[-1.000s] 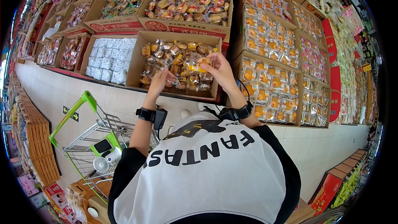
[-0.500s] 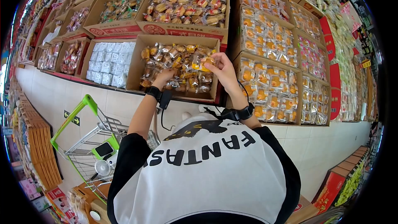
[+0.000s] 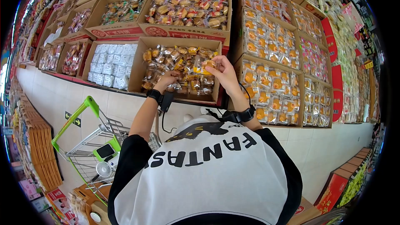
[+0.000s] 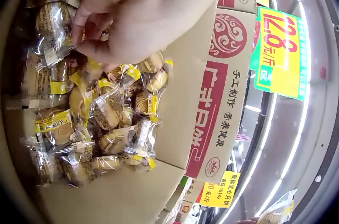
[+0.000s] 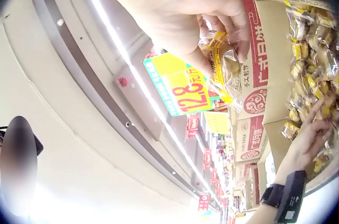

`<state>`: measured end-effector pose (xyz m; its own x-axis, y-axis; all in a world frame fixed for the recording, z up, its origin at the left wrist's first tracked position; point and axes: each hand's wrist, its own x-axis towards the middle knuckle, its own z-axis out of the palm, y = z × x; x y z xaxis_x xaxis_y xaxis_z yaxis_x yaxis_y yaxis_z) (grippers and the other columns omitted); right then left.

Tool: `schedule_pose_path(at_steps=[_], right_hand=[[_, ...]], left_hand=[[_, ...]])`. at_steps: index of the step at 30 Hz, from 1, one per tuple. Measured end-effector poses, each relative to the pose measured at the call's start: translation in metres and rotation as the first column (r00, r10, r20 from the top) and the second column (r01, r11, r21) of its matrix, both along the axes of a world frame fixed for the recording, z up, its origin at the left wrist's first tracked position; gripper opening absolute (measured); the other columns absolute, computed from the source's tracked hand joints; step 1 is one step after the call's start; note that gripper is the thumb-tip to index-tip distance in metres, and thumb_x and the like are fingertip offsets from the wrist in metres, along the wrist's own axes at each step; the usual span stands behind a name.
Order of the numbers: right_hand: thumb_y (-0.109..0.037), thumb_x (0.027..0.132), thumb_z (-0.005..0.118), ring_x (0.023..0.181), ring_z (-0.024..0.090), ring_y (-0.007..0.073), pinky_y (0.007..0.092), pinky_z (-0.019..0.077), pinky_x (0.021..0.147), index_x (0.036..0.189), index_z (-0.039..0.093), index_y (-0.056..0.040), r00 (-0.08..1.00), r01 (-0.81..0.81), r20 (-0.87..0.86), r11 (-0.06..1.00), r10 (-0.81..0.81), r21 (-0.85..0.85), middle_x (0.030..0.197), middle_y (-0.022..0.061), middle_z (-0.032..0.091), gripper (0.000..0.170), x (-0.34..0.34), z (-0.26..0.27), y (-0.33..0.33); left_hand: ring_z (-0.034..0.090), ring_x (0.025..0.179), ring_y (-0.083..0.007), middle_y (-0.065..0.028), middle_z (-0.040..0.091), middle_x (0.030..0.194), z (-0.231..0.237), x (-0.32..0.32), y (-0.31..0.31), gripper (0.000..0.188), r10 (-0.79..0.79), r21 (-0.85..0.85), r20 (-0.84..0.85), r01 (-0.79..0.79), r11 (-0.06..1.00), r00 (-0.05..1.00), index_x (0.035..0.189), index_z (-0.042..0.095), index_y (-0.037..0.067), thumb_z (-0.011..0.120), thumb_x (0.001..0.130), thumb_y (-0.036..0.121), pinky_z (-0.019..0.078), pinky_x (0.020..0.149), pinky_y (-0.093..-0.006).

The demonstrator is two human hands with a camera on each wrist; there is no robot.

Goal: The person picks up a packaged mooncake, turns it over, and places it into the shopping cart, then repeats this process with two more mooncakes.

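In the head view, the left hand (image 3: 167,80) is down in a cardboard box (image 3: 142,41) of wrapped cakes. The left wrist view has its thumb and fingertips pinching the edge of a clear-wrapped cake (image 4: 53,25); part of the grip is hidden behind the hand (image 4: 143,15). Over the box's right side, the right hand (image 3: 225,76) holds a yellow-labelled wrapped cake (image 3: 205,66) between thumb and fingers. From the right wrist view, this cake (image 5: 229,68) sits raised in the fingers of the right hand (image 5: 185,17), in clear film with a yellow band.
White packets (image 3: 109,64) fill the box to the left. Behind stands a box of red-labelled cakes (image 3: 187,8), and orange-centred packets (image 3: 271,87) lie in boxes on the right. A green-handled shopping cart (image 3: 75,118) stands at the lower left, holding a small fan (image 3: 103,169).
The left hand has moved down into the cakes and then shifted slightly, with a clear wrapper showing at its fingers. The right hand still holds its cake, which has tilted and shifted a little.
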<state>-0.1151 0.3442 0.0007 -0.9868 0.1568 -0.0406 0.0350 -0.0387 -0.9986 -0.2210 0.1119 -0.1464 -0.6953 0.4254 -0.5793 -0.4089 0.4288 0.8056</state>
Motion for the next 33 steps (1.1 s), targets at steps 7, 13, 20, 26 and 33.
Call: schedule_pose_path(at_steps=[7,13,20,26,33], right_hand=[[-0.01,0.071,0.066,0.059,0.041,0.0024,0.017,0.0366,0.048,0.091,0.046,-0.0057,1.0,-0.011,-0.009,1.0,0.011,-0.013,0.07,-0.0037,0.039,0.029,0.001,0.006,-0.004],[-0.011,0.071,0.067,0.06,0.041,0.0025,0.0165,0.0361,0.051,0.091,0.046,-0.0055,1.0,-0.013,0.0,1.0,0.013,-0.028,0.07,-0.0037,0.039,0.03,0.001,0.007,-0.003],[-0.011,0.072,0.066,0.065,0.045,0.0035,0.017,0.0366,0.056,0.092,0.046,-0.0054,1.0,-0.008,0.0,1.0,0.008,-0.005,0.074,-0.0026,0.045,0.029,0.001,0.004,-0.001],[-0.01,0.073,0.065,0.068,0.047,0.0038,0.0175,0.0374,0.06,0.092,0.046,-0.0051,1.0,-0.016,0.021,1.0,0.017,-0.024,0.076,-0.0019,0.049,0.027,0.0,0.005,-0.003],[-0.015,0.069,0.069,0.059,0.035,0.0027,0.0168,0.0298,0.051,0.089,0.048,-0.0059,1.0,-0.002,0.017,1.0,0.002,0.002,0.07,-0.0051,0.038,0.03,-0.002,-0.004,-0.004]], left_hand=[[0.052,0.062,-0.0168,-0.0092,0.057,0.077,-0.023,0.0,0.005,0.044,-0.042,-0.106,-0.406,-0.001,0.994,0.913,0.102,0.052,0.005,0.055,0.06,-0.008,0.0418,0.056,-0.0266],[0.058,0.072,-0.026,-0.0139,0.06,0.078,0.01,0.005,0.01,0.027,-0.108,-0.288,-0.563,-0.071,0.955,0.819,0.087,0.059,0.004,0.064,0.06,0.003,0.0456,0.063,-0.0326],[0.057,0.068,-0.0268,-0.0135,0.059,0.072,0.032,0.006,0.013,0.025,-0.098,-0.344,-0.68,-0.198,0.918,0.727,0.084,0.061,0.003,0.068,0.064,0.015,0.0445,0.061,-0.0348],[0.047,0.058,-0.0267,-0.0116,0.051,0.062,0.045,0.006,0.009,0.026,-0.073,-0.173,-0.959,-0.364,0.915,0.272,0.079,0.058,-0.001,0.066,0.069,0.022,0.0388,0.057,-0.035],[0.047,0.06,-0.0202,-0.0097,0.048,0.065,0.074,0.009,0.009,0.031,0.239,0.02,-0.675,-0.307,0.951,0.698,0.074,0.053,-0.001,0.054,0.081,0.029,0.0379,0.059,-0.0316]])
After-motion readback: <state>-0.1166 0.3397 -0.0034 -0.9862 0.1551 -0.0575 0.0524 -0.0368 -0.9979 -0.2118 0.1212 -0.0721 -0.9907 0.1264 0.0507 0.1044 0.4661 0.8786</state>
